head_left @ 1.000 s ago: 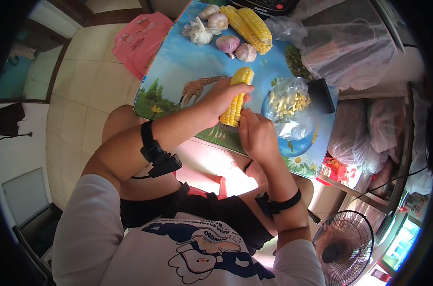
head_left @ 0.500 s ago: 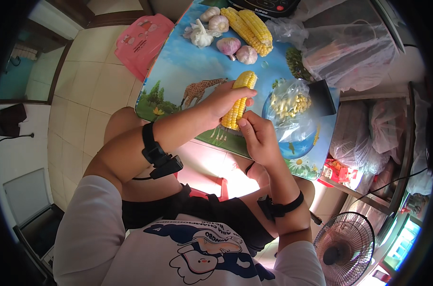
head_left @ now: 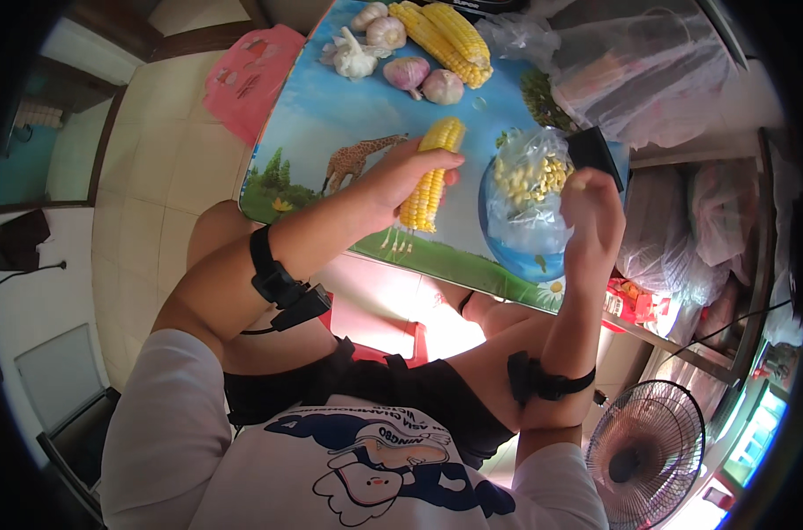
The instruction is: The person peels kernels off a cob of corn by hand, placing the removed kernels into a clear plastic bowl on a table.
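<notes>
My left hand [head_left: 403,178] is wrapped around an ear of corn [head_left: 427,199], held upright but tilted above the near part of the table. Its yellow kernels show above and below my fingers. My right hand [head_left: 593,216] is beside the clear plastic bag [head_left: 530,221] at the right, with its fingers curled in. Whatever is inside those fingers is hidden. Loose corn kernels [head_left: 545,181] lie in the bag, which rests in a blue round dish [head_left: 543,263]. A black box-like object [head_left: 595,157] stands just beyond my right hand.
Two more ears of corn [head_left: 446,44] and several garlic bulbs [head_left: 406,73] lie at the back of the picture-covered table [head_left: 313,106]. A pink chair back [head_left: 251,79] stands left. Plastic-wrapped goods [head_left: 653,216] fill a rack at right, above a fan [head_left: 646,455].
My right hand has left the lower end of the corn and moved right, to the bag. My left hand keeps its grip on the corn. The whole view has shifted slightly.
</notes>
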Demonstrator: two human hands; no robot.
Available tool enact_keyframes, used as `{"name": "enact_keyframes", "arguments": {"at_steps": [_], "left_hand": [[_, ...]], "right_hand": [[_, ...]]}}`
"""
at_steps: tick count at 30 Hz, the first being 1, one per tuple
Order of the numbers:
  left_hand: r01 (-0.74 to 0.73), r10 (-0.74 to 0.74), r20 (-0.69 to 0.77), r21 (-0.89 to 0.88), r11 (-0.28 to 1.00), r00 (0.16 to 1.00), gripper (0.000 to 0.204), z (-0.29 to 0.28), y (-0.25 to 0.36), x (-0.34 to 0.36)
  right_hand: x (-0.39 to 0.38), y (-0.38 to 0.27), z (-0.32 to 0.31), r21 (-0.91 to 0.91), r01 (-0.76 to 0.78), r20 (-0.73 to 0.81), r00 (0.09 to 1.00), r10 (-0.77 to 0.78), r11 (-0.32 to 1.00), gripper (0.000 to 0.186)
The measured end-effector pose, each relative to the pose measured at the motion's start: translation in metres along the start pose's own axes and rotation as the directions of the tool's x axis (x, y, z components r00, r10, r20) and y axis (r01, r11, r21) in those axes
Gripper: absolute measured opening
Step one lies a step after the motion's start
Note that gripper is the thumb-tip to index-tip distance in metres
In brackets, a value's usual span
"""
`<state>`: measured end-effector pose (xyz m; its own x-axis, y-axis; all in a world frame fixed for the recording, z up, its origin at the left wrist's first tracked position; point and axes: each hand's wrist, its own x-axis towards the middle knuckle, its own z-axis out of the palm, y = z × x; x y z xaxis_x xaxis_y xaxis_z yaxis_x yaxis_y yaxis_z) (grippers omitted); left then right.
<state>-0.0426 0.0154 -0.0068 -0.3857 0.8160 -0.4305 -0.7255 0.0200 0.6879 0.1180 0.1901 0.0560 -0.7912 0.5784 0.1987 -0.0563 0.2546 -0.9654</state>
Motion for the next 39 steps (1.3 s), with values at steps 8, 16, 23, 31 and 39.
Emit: {"name": "enact_keyframes", "arguments": {"at_steps": [8,16,23,31,39], "left_hand": [[0.003,-0.002,0.036,-0.028,1.0,0.999,0.029,-0.001,-0.003,0.005],[0.042,-0.041,0.02,-0.033,0.999,0.999,0.027,0.002,-0.003,0.002],[0.05,-0.05,0.002,-0.045,0.998,0.999,0.028,0.002,-0.002,0.003],[0.068,-0.068,-0.032,-0.02,0.998,0.997,0.026,0.004,-0.001,0.001],[0.038,-0.04,-0.082,-0.025,0.999,0.996,0.029,0.002,-0.003,0.0]], "right_hand": [[0.016,0.044,-0.021,-0.326,-0.164,-0.119,0.984,0.131,0.931,0.01],[0.016,0.046,-0.015,-0.474,-0.154,-0.07,0.988,0.137,0.867,0.019],[0.014,0.045,-0.016,-0.447,-0.114,-0.037,0.993,0.109,0.887,0.028],[0.014,0.043,-0.013,-0.332,-0.053,-0.071,0.997,0.031,0.942,0.022],[-0.025,-0.001,0.046,-0.327,0.194,0.186,0.973,-0.138,0.925,0.014]]}}
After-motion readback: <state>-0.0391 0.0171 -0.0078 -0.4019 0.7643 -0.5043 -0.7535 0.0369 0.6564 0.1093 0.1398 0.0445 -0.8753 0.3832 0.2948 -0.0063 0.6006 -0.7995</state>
